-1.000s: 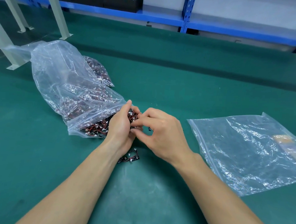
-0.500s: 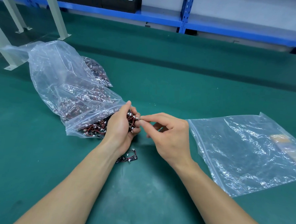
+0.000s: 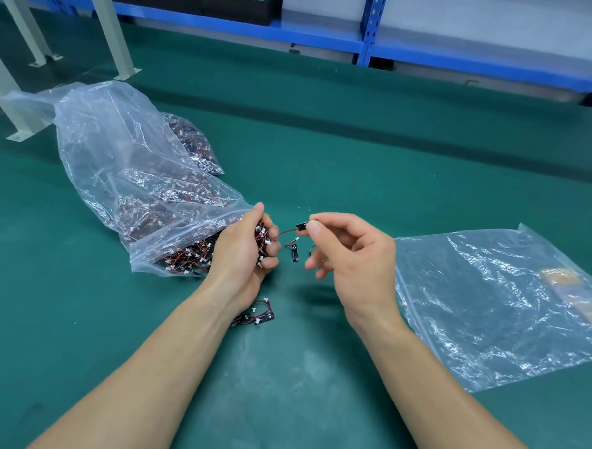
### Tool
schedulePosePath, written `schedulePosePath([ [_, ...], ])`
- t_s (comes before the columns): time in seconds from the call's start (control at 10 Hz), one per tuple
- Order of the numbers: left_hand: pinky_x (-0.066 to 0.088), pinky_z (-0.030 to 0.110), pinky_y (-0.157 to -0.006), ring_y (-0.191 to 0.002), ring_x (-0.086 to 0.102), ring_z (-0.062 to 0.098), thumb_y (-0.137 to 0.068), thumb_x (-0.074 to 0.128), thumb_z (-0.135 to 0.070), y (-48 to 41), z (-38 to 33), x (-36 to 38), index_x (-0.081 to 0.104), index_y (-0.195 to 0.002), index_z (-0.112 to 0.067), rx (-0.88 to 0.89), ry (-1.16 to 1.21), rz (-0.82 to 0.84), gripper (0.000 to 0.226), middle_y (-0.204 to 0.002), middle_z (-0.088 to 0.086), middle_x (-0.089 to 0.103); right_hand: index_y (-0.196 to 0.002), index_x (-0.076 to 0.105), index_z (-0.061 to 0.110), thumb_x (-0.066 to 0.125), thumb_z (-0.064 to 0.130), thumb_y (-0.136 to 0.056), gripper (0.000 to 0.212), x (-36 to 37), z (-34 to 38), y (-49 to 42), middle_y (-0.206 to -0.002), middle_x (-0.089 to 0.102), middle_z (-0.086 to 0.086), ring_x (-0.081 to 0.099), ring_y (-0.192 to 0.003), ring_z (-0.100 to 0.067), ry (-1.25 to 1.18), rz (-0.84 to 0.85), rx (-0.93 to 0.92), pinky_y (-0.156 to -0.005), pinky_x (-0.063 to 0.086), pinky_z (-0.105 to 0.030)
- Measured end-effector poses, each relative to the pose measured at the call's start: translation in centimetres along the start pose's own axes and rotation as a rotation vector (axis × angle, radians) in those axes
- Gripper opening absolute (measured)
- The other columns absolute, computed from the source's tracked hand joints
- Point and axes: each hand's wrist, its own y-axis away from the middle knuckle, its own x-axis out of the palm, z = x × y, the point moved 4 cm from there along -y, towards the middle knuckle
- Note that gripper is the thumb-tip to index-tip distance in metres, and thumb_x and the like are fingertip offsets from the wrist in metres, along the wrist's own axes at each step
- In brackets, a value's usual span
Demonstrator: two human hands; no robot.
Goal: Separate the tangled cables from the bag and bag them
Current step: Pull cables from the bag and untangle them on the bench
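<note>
Green matting point(image 3: 325, 164) covers the bench under both hands; blue racking point(image 3: 249, 33) runs along the wall beyond them. The left hand point(image 3: 241, 252) grips a clump of tangled cables point(image 3: 262, 238) at the mouth of the full bag point(image 3: 119, 167). The right hand point(image 3: 351, 258), held apart from it, pinches one cable point(image 3: 300, 226) by its black end. A flat clear bag point(image 3: 489, 303) lies just right of it.

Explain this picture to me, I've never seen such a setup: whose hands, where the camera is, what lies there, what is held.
No machine: a person works bare-handed, filmed by a head-worn camera looking down. On the green mat lie a crumpled clear plastic bag full of small red-and-black cables, a flat clear plastic bag at right, and a few loose cables. The left hand grips a tangled clump of cables at the full bag's mouth; the right hand pinches the black end of one cable leading from it.
</note>
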Motion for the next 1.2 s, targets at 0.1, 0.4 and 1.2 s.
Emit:
schedulePosePath([
  [0.1, 0.025, 0.018, -0.037, -0.046, 0.039, 0.010, -0.104, 0.049, -0.030, 0.0, 0.0, -0.1, 0.050, -0.076, -0.018, -0.004, 0.005, 0.004, 0.030, -0.061, -0.003, 0.051, -0.085, 0.076, 0.021, 0.071, 0.009, -0.090, 0.014, -1.4, 0.5, -0.5, -0.080, 0.076, -0.005, 0.061, -0.049, -0.017, 0.021, -0.008, 0.013, -0.045, 0.047, -0.024],
  [0.4, 0.025, 0.018, -0.037, -0.047, 0.039, 0.010, -0.104, 0.048, -0.031, -0.1, 0.1, -0.2, 0.050, -0.076, -0.019, -0.008, 0.014, 0.018, 0.030, -0.062, -0.003, 0.051, -0.078, 0.077, 0.018, 0.068, 0.010, -0.093, 0.020, -9.4, -1.5, -2.1, -0.070, 0.072, -0.001, 0.057, -0.047, -0.015, 0.311, -0.051, 0.314, -0.041, 0.040, -0.021],
  [1.2, 0.026, 0.018, -0.037, -0.047, 0.039, 0.010, -0.104, 0.048, -0.031, -0.3, 0.2, -0.2, 0.050, -0.077, -0.019, -0.005, 0.011, 0.014, 0.030, -0.062, -0.003, 0.050, -0.065, 0.074, 0.038, 0.076, 0.025, -0.087, 0.025, -11.4, -3.0, -3.5, -0.054, 0.060, 0.029, 0.052, -0.049, 0.004, 0.940, 0.025, 0.220, -0.048, 0.034, -0.018],
])
